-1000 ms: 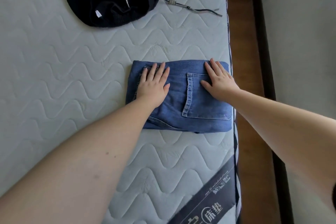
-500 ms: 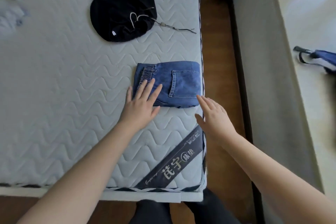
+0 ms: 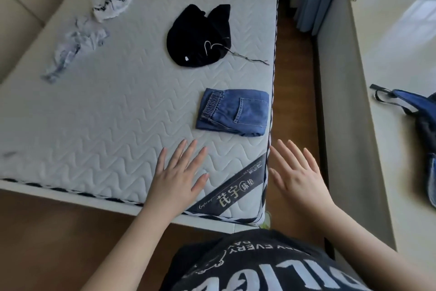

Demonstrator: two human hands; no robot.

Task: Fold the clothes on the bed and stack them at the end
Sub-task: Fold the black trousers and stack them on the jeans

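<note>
Pale clothes (image 3: 77,47): two crumpled light garments at upper left of the frame, unfolded; the blur hides what kind they are, possibly shirts.
Black garment (image 3: 199,35): upper centre, a loose heap with its drawstring trailing right, not yet folded.
Left hand (image 3: 178,176): lower centre, fingers straight and spread, holding nothing, over the mattress (image 3: 106,113) short of the jeans.
Folded jeans (image 3: 233,112): right of centre, a neat rectangle, pocket up, set close to the mattress's right edge near the foot, likely as the base of the stack.
Right hand (image 3: 298,172): lower right, flat and empty, past the mattress edge over the floor.
</note>
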